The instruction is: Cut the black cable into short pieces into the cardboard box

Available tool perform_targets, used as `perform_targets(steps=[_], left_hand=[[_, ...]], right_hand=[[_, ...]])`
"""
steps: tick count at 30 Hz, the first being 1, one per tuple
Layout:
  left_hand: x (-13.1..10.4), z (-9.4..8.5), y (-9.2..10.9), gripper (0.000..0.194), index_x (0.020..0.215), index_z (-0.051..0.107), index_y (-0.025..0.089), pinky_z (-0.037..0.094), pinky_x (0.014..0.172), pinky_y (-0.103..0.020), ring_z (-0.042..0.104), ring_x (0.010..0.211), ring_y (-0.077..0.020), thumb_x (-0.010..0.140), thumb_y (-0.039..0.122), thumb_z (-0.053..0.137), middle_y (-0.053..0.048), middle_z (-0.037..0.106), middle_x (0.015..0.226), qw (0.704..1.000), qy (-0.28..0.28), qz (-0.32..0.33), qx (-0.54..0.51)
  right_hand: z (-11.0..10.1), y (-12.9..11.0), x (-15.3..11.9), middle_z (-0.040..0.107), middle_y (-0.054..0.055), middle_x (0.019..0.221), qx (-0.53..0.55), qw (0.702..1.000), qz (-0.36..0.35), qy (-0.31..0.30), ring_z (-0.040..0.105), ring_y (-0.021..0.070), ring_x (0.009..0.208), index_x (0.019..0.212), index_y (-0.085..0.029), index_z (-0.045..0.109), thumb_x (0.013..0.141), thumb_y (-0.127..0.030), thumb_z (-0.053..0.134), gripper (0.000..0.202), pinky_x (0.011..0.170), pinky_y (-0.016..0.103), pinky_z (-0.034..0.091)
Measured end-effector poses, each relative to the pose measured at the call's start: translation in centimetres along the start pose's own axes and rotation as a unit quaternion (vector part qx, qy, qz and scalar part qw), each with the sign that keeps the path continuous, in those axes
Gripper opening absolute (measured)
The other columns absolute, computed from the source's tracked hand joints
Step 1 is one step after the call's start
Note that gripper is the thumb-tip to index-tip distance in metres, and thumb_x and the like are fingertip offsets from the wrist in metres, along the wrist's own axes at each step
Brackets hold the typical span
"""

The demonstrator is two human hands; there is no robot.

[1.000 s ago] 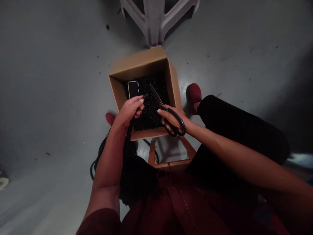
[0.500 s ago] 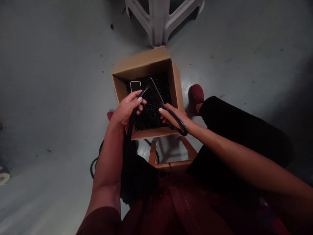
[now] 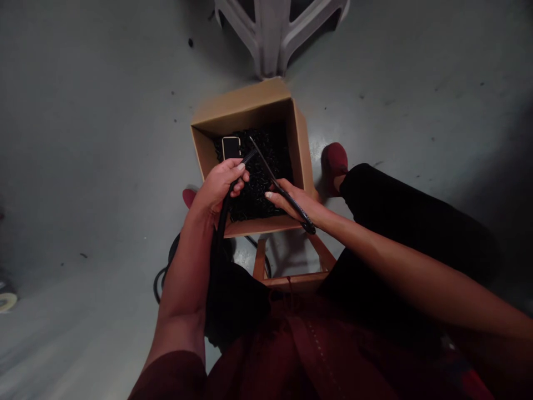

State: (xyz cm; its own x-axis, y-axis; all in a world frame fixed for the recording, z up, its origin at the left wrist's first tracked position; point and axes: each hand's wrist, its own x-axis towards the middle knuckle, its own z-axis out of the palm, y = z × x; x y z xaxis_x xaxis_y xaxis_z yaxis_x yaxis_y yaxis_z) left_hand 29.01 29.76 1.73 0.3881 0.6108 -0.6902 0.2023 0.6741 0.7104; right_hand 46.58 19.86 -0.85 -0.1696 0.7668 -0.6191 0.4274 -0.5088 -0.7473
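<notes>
My left hand is closed around a black ribbed tube, pinching it near its far end between thumb and fingers. From there the tube runs down along my forearm. My right hand grips a pair of scissors by the black handles, the blades pointing up and left to the tube's end. Whether the blades touch the tube I cannot tell. Both hands are over an open cardboard box, which holds many small black pieces. A phone-like thing with a pale rim lies on these pieces.
Beyond the box stands a grey plastic stool. A wooden frame is between the box and my lap. My foot in a red sock rests right of the box. Black loops lie at left, and a tape roll sits at the far left.
The scissors have turned and their tip has shifted left, with the handles now closer together. My right hand has moved slightly left. My left hand keeps hold of the tube.
</notes>
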Motion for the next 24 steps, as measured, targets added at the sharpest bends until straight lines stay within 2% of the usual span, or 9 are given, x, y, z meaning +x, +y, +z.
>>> perform_targets(steps=[10,17,24], left_hand=[[0.4,0.2,-0.8,0.021,0.099,0.055,0.015,0.024,0.037,-0.015,0.038,0.045,-0.002,0.081,0.026,0.061,0.004,0.052,0.069,0.999,-0.032,-0.007,-0.001],[0.6,0.3,-1.1,0.029,0.097,0.054,0.015,0.023,0.037,-0.014,0.038,0.045,-0.0019,0.077,0.032,0.066,0.004,0.051,0.068,0.999,-0.049,-0.006,-0.012],[0.5,0.5,-1.1,0.028,0.097,0.056,0.014,0.023,0.036,-0.014,0.038,0.045,-0.0017,0.078,0.031,0.067,0.004,0.051,0.067,0.997,-0.067,-0.008,-0.028]], right_hand=[[0.3,0.0,0.0,0.065,0.013,0.111,-0.016,1.0,-0.022,0.003,0.062,0.0277,0.1,0.122,-0.016,0.05,0.087,-0.053,0.048,0.05,0.08,0.035,0.046],[0.3,0.0,-0.2,0.067,0.012,0.103,-0.051,0.999,-0.01,0.014,0.063,0.0287,0.094,0.12,-0.017,0.05,0.086,-0.052,0.05,0.049,0.076,0.034,0.045],[0.4,0.1,-0.1,0.066,0.012,0.104,-0.051,0.998,-0.021,0.031,0.063,0.028,0.093,0.121,-0.017,0.048,0.085,-0.052,0.05,0.05,0.074,0.034,0.045]])
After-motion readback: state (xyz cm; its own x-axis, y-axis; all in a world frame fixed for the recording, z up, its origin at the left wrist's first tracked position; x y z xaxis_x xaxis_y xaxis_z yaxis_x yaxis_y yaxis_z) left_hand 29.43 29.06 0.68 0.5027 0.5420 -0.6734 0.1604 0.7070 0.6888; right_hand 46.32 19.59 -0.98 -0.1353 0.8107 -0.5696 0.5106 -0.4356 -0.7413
